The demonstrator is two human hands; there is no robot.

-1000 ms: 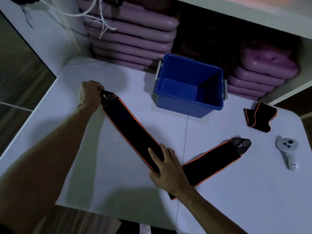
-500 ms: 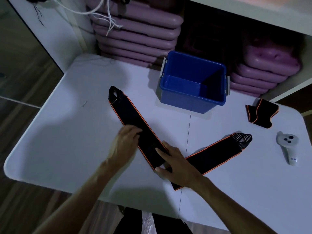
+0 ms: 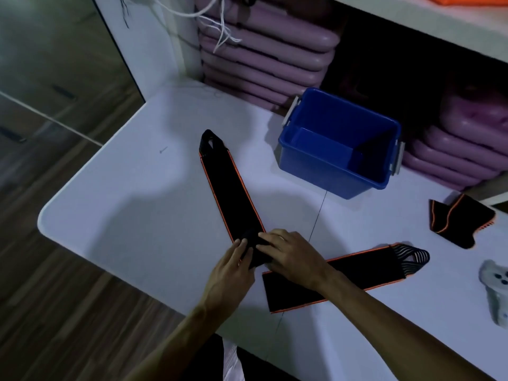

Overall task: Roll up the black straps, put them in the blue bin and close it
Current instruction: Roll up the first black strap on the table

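A long black strap with orange edges (image 3: 229, 188) lies flat on the white table (image 3: 132, 215), its loop end pointing away from me. My left hand (image 3: 233, 273) and my right hand (image 3: 291, 254) both pinch its near end, which is curled into a small roll between the fingers. A second black strap (image 3: 365, 268) lies to the right, partly under my right forearm. A third black piece (image 3: 461, 221) lies folded at the far right. The blue bin (image 3: 324, 171) stands open behind the straps, with nothing visible inside. No lid is in view.
A white controller (image 3: 494, 287) lies at the table's right edge. Stacks of purple mats (image 3: 264, 50) fill the shelf behind the bin. The table's left edge drops to a wooden floor (image 3: 55, 298). White cords (image 3: 220, 28) hang over the mats.
My left hand left the strap's far loop end and came to the near end beside my right hand. Both hands now curl that end into a roll. The view shifted left.
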